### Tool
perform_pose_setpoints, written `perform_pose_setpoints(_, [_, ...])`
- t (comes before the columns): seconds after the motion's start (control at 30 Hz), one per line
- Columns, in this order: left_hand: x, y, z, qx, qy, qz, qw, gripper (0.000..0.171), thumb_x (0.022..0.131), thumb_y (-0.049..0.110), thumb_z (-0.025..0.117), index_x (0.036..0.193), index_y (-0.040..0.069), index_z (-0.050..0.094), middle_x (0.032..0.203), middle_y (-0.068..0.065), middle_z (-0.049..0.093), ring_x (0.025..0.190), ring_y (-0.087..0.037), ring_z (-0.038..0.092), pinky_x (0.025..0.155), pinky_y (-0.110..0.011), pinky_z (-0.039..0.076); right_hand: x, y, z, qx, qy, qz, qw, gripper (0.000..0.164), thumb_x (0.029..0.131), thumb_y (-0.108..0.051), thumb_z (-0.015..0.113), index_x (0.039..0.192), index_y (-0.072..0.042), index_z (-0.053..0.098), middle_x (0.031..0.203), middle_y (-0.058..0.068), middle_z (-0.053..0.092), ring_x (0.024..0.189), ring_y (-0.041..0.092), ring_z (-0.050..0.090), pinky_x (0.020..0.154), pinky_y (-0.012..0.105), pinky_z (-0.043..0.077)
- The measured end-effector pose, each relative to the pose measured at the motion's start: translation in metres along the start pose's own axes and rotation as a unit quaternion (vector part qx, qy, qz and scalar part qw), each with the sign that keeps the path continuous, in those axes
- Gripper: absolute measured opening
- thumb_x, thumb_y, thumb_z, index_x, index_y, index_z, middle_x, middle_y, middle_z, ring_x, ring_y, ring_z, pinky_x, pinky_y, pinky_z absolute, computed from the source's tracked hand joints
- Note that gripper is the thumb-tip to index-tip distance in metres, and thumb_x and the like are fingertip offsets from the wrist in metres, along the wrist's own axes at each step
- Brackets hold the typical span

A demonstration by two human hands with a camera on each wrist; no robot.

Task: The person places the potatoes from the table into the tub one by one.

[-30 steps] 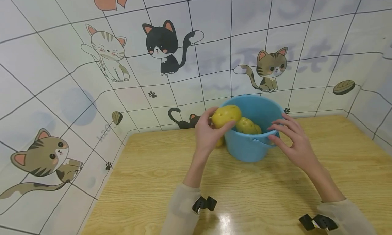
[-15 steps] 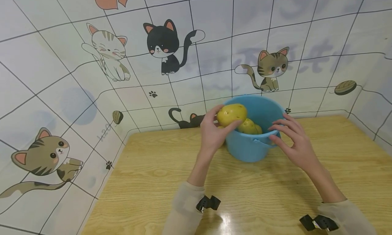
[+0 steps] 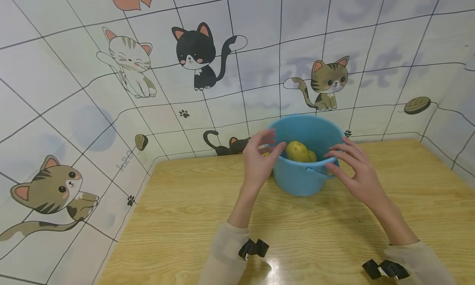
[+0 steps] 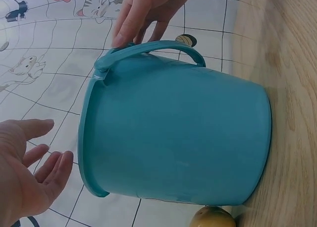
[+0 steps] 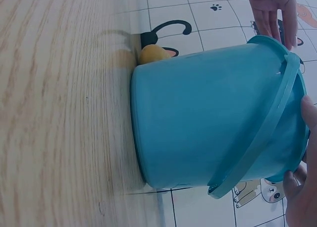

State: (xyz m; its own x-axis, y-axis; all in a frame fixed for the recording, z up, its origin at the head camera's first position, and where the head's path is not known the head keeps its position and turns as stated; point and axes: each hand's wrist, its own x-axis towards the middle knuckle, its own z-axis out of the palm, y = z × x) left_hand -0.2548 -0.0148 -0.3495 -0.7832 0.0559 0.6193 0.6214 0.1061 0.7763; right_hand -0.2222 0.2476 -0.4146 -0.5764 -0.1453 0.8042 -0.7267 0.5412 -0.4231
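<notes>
A light blue bucket (image 3: 300, 177) stands upright on the table. Inside it, in the head view, lie yellow potatoes (image 3: 297, 151). My left hand (image 3: 258, 157) is over the left part of its rim, fingers spread and nothing between them. In the left wrist view this left hand (image 4: 32, 170) shows apart from the rim. On the right side my right hand (image 3: 354, 169) holds the rim, fingertips over the edge and thumb outside. Another potato (image 5: 152, 54) sits on the table beside the bucket, mostly hidden behind the left hand in the head view.
The wood-grain table (image 3: 193, 219) meets a wall (image 3: 259, 70) with cat drawings close behind the bucket. A second wall rises on the left. The bucket's handle (image 4: 153, 47) hangs down along its side.
My left hand moved right over the bucket with a potato, then let it go. The potato is gone from its fingers and the hand is over the rim. My right hand stayed put.
</notes>
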Motion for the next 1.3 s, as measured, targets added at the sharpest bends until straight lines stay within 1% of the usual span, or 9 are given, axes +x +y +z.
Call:
perform_pose_setpoints(0.3, [-0.005,0.000,-0.003,-0.024,0.004,-0.007,0.9997,0.033,0.091,0.010,0.076,0.122,0.002,0.068,0.115,-0.015,0.066,0.102,-0.030,0.065,0.086,-0.036,0.058,0.001,-0.003,0.000,0.001,-0.001,0.005,1.000,0.019,0.092,-0.015,0.075,0.109,-0.008,0.073,0.120,0.013,0.063,0.142,0.044,0.034,0.119,0.053,0.020])
perform_pose_setpoints(0.43, [-0.007,-0.002,-0.005,-0.033,0.017,-0.013,0.9992,0.033,0.091,0.007,0.075,0.122,-0.001,0.067,0.116,-0.017,0.065,0.103,-0.028,0.065,0.087,-0.037,0.058,0.000,-0.003,0.000,-0.001,-0.003,0.011,1.000,0.019,0.091,-0.013,0.076,0.109,-0.008,0.073,0.121,0.012,0.062,0.143,0.043,0.033,0.119,0.054,0.020])
perform_pose_setpoints(0.57, [-0.009,-0.003,-0.007,-0.034,0.036,-0.031,0.9983,0.032,0.090,0.001,0.074,0.121,-0.004,0.066,0.116,-0.020,0.065,0.103,-0.035,0.064,0.088,-0.043,0.057,0.000,-0.002,0.001,-0.002,-0.001,0.006,1.000,0.019,0.092,-0.017,0.076,0.109,-0.009,0.073,0.120,0.013,0.063,0.142,0.044,0.035,0.119,0.054,0.021])
perform_pose_setpoints(0.7, [-0.013,0.007,-0.012,-0.033,0.048,-0.046,0.9972,0.030,0.090,-0.004,0.071,0.119,-0.010,0.064,0.113,-0.027,0.064,0.101,-0.042,0.063,0.089,-0.051,0.055,0.001,-0.002,0.001,-0.004,-0.003,0.001,1.000,0.020,0.093,-0.020,0.075,0.109,-0.008,0.074,0.120,0.013,0.063,0.141,0.044,0.035,0.119,0.053,0.021])
perform_pose_setpoints(0.8, [-0.013,0.012,-0.014,-0.023,0.052,-0.046,0.9973,0.030,0.091,-0.003,0.070,0.119,-0.011,0.063,0.113,-0.028,0.063,0.100,-0.040,0.064,0.088,-0.048,0.056,0.001,-0.002,-0.001,-0.006,-0.008,0.002,1.000,0.022,0.095,-0.024,0.072,0.109,-0.006,0.073,0.119,0.013,0.063,0.140,0.045,0.035,0.120,0.050,0.021])
perform_pose_setpoints(0.93, [-0.011,0.010,-0.018,-0.012,0.060,-0.047,0.9970,0.030,0.091,-0.003,0.070,0.118,-0.011,0.063,0.114,-0.026,0.064,0.101,-0.037,0.065,0.088,-0.046,0.057,0.003,-0.003,-0.002,-0.008,-0.014,0.002,1.000,0.027,0.097,-0.028,0.070,0.108,-0.004,0.073,0.119,0.014,0.063,0.139,0.046,0.036,0.120,0.048,0.020])
perform_pose_setpoints(1.03, [-0.009,0.013,-0.024,-0.023,0.062,-0.052,0.9965,0.029,0.090,-0.005,0.070,0.117,-0.011,0.064,0.116,-0.028,0.063,0.103,-0.042,0.063,0.089,-0.052,0.055,0.003,-0.003,-0.002,-0.008,-0.014,0.000,1.000,0.028,0.096,-0.028,0.071,0.108,-0.003,0.073,0.118,0.014,0.063,0.139,0.047,0.036,0.120,0.047,0.021])
perform_pose_setpoints(1.13, [-0.007,-0.004,-0.029,-0.025,0.060,-0.054,0.9964,0.030,0.090,0.000,0.073,0.118,-0.007,0.065,0.118,-0.026,0.064,0.104,-0.040,0.063,0.090,-0.050,0.055,0.003,-0.003,-0.002,-0.006,-0.007,-0.003,1.000,0.029,0.096,-0.030,0.071,0.107,-0.003,0.073,0.117,0.014,0.064,0.138,0.046,0.037,0.120,0.046,0.022])
perform_pose_setpoints(1.3, [-0.005,-0.031,-0.036,-0.005,0.059,-0.071,0.9957,0.033,0.089,0.009,0.077,0.120,0.001,0.068,0.115,-0.013,0.067,0.102,-0.031,0.064,0.089,-0.037,0.056,0.003,-0.002,0.000,-0.004,0.005,-0.013,1.000,0.032,0.096,-0.034,0.071,0.105,-0.004,0.074,0.115,0.015,0.064,0.137,0.045,0.039,0.120,0.046,0.023])
